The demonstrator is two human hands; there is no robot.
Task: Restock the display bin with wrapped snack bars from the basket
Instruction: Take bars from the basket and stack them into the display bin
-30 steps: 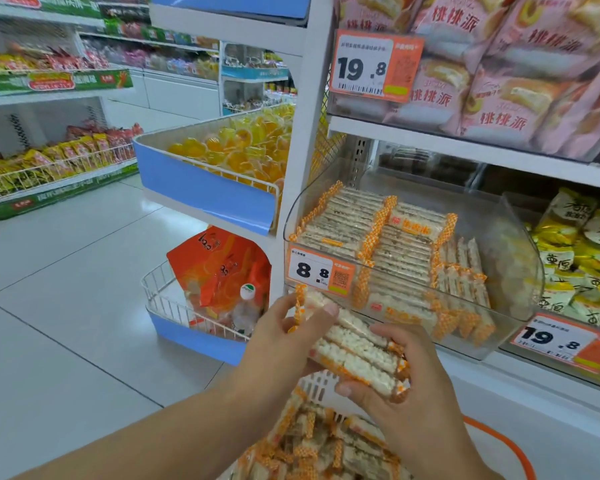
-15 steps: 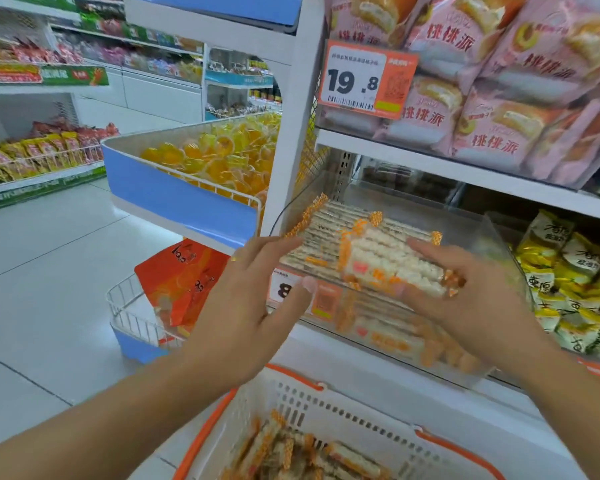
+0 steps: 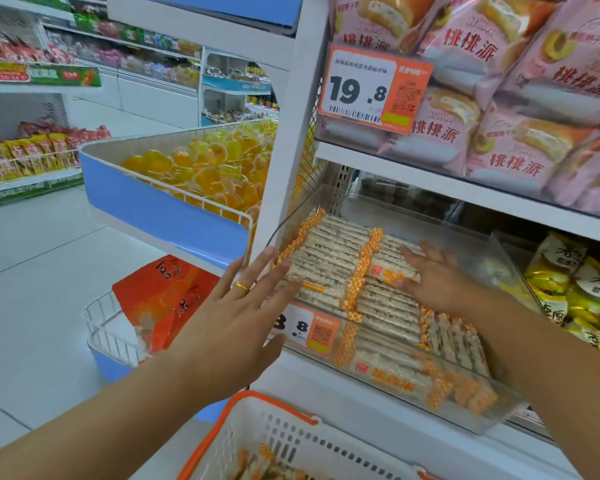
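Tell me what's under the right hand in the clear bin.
The right hand rests flat on wrapped snack bars stacked in the clear bin. How many layers lie beneath, and the bin floor there, are covered.

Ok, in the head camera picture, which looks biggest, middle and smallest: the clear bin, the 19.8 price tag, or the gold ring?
1. Clear bin
2. 19.8 price tag
3. Gold ring, on the left hand

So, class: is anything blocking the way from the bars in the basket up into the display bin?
Nothing visible does. The display bin is open-topped above the basket; only the left hand hangs at its front corner and the right hand lies on bars inside.
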